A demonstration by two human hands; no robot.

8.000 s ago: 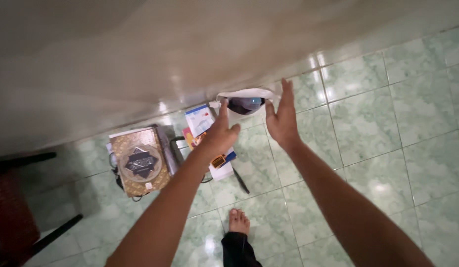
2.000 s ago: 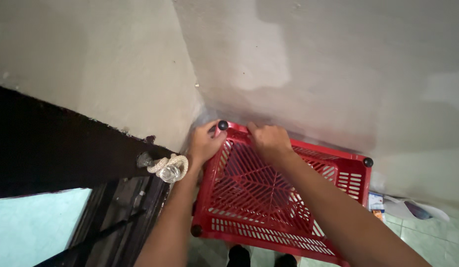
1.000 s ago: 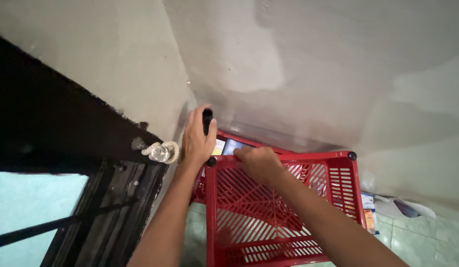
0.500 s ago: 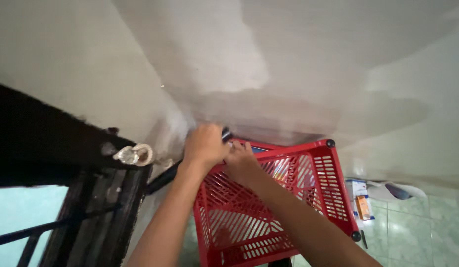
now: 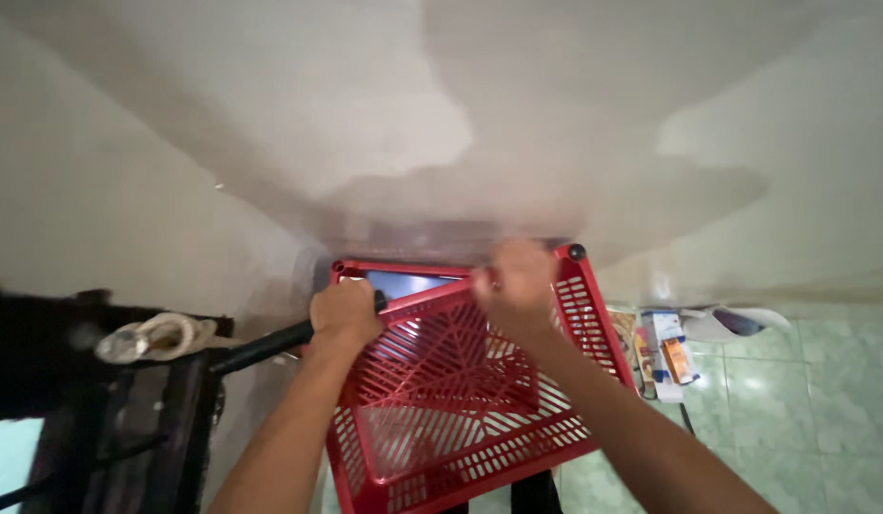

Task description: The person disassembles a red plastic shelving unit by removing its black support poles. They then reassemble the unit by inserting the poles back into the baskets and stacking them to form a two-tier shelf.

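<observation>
Red slotted plastic shelf tray (image 5: 461,400): left hand (image 5: 344,312) grips black tube (image 5: 265,345) at nine o'clock; right hand (image 5: 518,278), blurred, seemingly clasps far rim—keep it level.

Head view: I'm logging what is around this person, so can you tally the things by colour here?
Red: 1, the slatted plastic rack, gripped by the left hand and right hand.
Black: 2, the tube in the left hand and the rack's corner cap.
White: 1, the object on the green floor.
Mixed colours: 1, the pile of packets.
Total: 5
</observation>
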